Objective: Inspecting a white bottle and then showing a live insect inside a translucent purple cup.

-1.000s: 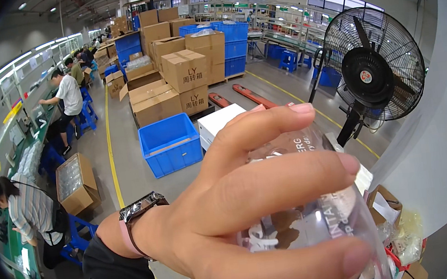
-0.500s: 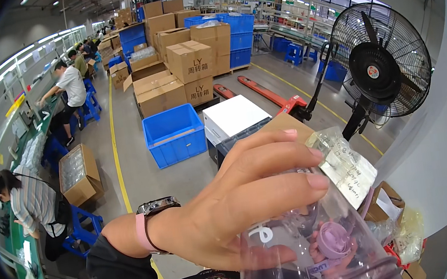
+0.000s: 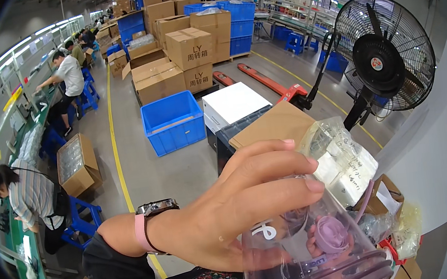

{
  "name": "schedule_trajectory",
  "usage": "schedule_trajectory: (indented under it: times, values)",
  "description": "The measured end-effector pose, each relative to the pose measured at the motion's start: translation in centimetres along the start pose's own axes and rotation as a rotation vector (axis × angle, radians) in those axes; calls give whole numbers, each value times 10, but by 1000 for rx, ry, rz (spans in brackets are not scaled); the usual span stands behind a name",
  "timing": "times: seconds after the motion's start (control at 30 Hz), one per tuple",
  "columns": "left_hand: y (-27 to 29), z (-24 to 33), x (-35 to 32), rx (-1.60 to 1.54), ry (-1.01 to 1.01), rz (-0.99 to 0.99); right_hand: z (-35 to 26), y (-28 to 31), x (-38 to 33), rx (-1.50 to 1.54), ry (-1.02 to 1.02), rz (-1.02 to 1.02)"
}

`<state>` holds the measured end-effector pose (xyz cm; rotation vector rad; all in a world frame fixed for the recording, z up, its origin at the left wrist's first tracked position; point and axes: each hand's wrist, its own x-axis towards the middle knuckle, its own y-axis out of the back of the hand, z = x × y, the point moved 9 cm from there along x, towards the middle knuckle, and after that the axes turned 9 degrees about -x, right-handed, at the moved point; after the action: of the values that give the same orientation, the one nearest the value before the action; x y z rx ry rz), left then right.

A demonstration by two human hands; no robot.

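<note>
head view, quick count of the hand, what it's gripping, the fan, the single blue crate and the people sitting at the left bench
left hand: 1
clear plastic cup: 1
black floor fan: 1
blue crate: 1
seated people at the bench, near and farther, that can be made out clearly: 2
total: 6

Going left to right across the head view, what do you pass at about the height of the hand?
Seated person in striped top → open cardboard box → pink-strapped wristwatch → left hand → clear plastic container → black standing fan.
</note>
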<state>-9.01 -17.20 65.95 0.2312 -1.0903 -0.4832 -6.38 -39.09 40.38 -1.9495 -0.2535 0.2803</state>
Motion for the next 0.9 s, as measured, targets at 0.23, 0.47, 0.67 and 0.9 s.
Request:
schedule_trajectory:
  times: [0.23, 0.47, 0.67, 0.9]
  values:
    - [-6, -1, -8, -51, -17, 13, 2, -6, -3, 14, -7, -13]
    - [-11, -6, -11, -76, 10, 8, 3, -11, -6, 33, -7, 13]
    - [-12, -6, -9, -75, -5, -3, -1, -6, -6, 20, 5, 17]
    - [-11, -7, -9, -81, 7, 1, 0, -4, -5, -3, 9, 28]
